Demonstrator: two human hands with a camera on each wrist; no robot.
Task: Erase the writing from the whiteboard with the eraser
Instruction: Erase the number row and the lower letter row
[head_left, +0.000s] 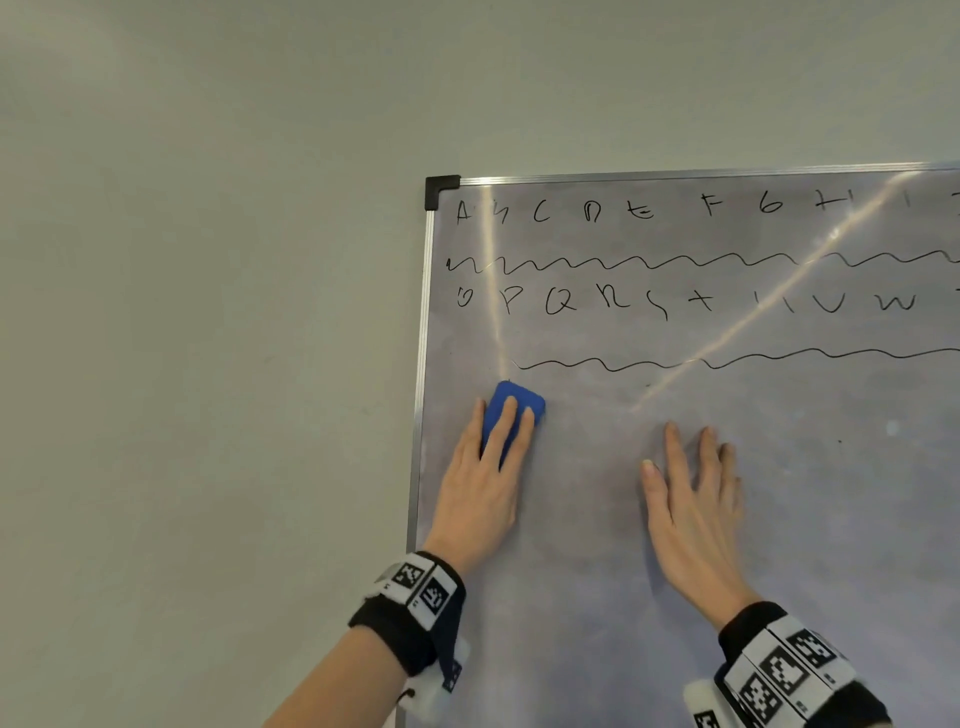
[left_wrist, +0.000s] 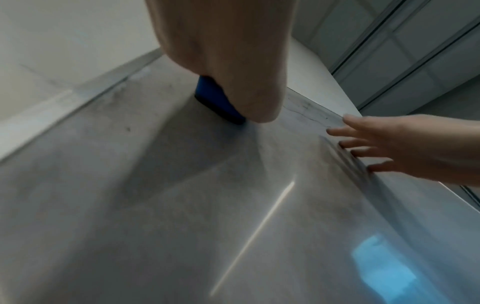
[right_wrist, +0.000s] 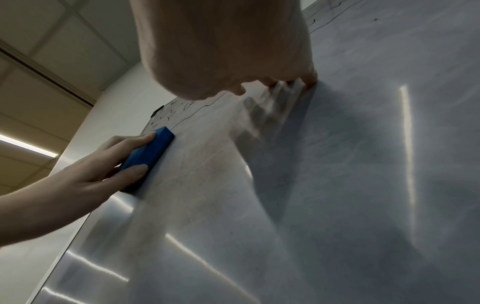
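Whiteboard hanging on pale wall, ceiling panels showing in wrist views; letters + wavy lines filling upper rows. R hand lying flat w/ straight fingers – prob. steadying board. L hand gripping blue eraser, pressing it just under lowest wavy line – likely next target.

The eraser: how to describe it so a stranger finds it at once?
Start at the whiteboard's black top-left corner and go down the left edge, below the lower wavy line. The eraser is the blue block under the left hand, the only coloured thing there.
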